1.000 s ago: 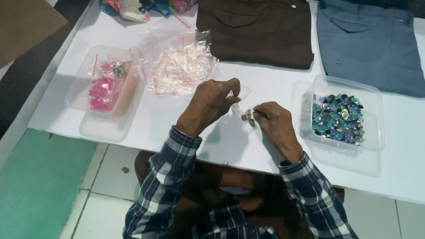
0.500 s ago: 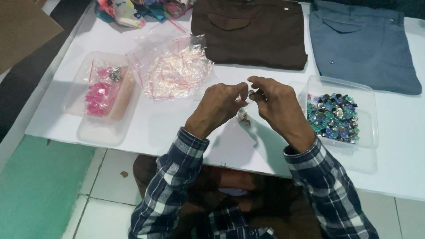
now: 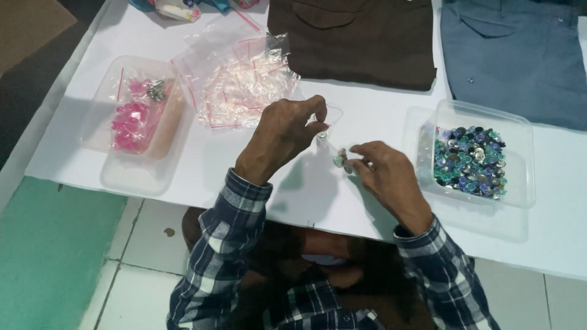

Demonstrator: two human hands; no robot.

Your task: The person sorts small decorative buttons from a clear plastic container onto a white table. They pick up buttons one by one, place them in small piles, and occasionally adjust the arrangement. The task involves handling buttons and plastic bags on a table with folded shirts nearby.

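On the white table (image 3: 183,159), left to right: the left hand (image 3: 284,131) pinches a small clear bag (image 3: 333,113) open, and the right hand (image 3: 385,174), lower than a moment ago, pinches small green beads (image 3: 340,160) just below the bag, beside the bead tray (image 3: 520,159).

Soft, even light falls from above on the white tabletop (image 3: 183,177), which reads bright without burning out; the left hand (image 3: 284,131) and right hand (image 3: 385,174) throw faint grey shadows toward its near edge; under that edge all is dim; detail is slightly soft throughout.
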